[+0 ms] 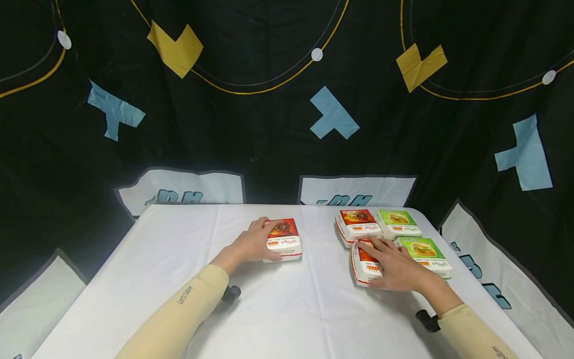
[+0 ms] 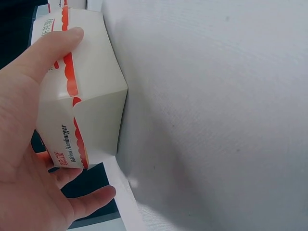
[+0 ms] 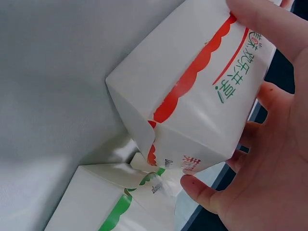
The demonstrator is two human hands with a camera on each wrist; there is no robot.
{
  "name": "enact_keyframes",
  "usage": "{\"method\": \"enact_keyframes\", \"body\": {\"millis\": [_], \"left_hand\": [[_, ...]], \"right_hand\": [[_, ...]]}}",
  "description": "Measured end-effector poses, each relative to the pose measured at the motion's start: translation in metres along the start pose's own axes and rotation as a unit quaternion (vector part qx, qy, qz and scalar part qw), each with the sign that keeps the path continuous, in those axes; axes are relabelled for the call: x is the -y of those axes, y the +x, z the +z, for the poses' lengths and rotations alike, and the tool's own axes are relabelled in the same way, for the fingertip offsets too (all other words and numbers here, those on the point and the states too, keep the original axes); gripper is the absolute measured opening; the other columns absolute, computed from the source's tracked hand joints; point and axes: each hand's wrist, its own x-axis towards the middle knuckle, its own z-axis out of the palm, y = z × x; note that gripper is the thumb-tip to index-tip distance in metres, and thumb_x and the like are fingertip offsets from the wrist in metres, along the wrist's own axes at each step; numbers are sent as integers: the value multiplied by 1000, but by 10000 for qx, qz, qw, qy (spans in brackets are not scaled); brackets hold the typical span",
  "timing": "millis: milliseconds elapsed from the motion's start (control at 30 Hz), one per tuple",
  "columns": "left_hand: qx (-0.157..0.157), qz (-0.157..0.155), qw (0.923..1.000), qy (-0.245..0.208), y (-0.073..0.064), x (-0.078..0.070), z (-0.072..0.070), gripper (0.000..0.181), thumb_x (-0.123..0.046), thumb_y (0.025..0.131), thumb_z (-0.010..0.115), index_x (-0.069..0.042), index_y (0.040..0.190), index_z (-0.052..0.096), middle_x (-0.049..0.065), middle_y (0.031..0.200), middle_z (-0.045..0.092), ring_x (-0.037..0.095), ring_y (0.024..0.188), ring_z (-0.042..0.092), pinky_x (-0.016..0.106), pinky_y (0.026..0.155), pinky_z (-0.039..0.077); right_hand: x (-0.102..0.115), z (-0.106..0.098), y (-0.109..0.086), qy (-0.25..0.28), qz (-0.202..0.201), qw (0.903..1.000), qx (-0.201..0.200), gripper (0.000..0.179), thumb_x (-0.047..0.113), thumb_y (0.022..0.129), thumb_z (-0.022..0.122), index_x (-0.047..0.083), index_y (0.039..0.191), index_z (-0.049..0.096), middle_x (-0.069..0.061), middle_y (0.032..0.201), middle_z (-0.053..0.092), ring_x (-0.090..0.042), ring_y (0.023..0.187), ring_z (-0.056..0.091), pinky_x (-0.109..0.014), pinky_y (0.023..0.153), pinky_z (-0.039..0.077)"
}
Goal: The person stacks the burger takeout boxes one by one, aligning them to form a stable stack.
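on my feed the left hand [image 1: 252,243] grips a red-and-white cardboard burger box [image 1: 284,240] near the middle of the white cloth-covered table [image 1: 287,319], thumb on its near side, fingers over the far part. left wrist cam reads "delicious hamburger" on one side, under small red chinese characters. its lid has a burger picture on red at the far end, the white text band toward the wearer. footprint looks near square, so i can't call a long axis.

right hand [image 1: 396,267] holds a second red-trimmed white cardboard box [image 1: 368,267], fingers spread over the lid, thumb at the near side. right wrist cam shows green chinese lettering on its front, ending "欢乐共享!". lid picture also at the far end, partly under fingers.

behind that one: a third red-and-white cardboard box [image 1: 358,225]. to the right: two green-and-white cardboard boxes [image 1: 398,223] one behind the other, burger pictures at the far ends too. cream left sleeve [image 1: 179,309] is lettered, looks like "letsslim".
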Motion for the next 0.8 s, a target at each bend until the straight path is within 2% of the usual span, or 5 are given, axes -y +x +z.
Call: {"method": "enact_keyframes", "body": {"millis": [200, 367, 500, 800], "left_hand": [[23, -29, 10000, -59, 2, 2, 2, 101, -55, 71, 84, -38, 155, 31, 8, 162, 25, 30, 138, 35, 59, 107, 41], [66, -47, 9999, -81, 2, 4, 3, 100, -55, 71, 85, -40, 155, 31, 8, 161, 26, 30, 134, 39, 58, 104, 44], [42, -39, 10000, -79, 2, 5, 4, 101, -55, 70, 85, -40, 155, 32, 7, 160, 27, 30, 133, 39, 57, 103, 45], [9, -27, 9999, -165, 1, 6, 5, 100, -55, 70, 85, -42, 154, 32, 5, 160, 27, 28, 132, 39, 56, 101, 46]], "right_hand": [[-1, 0, 3, 52, 0, 9999, 113, 105, 42, 71, 88, 39, 158, 29, -9, 166, 23, -40, 149, 22, -81, 106, 20], [-2, 3, 4, 207, -53, 9997, 132, 102, 38, 73, 87, 39, 157, 30, -10, 166, 22, -41, 148, 22, -78, 104, 29], [-3, 5, 4, 248, -43, 9996, 101, 97, 38, 75, 85, 39, 157, 32, -10, 165, 24, -41, 147, 24, -74, 103, 36], [1, 4, 5, 221, -260, 9994, -49, 92, 42, 77, 81, 42, 156, 33, -7, 164, 29, -40, 145, 28, -76, 101, 35]]}}
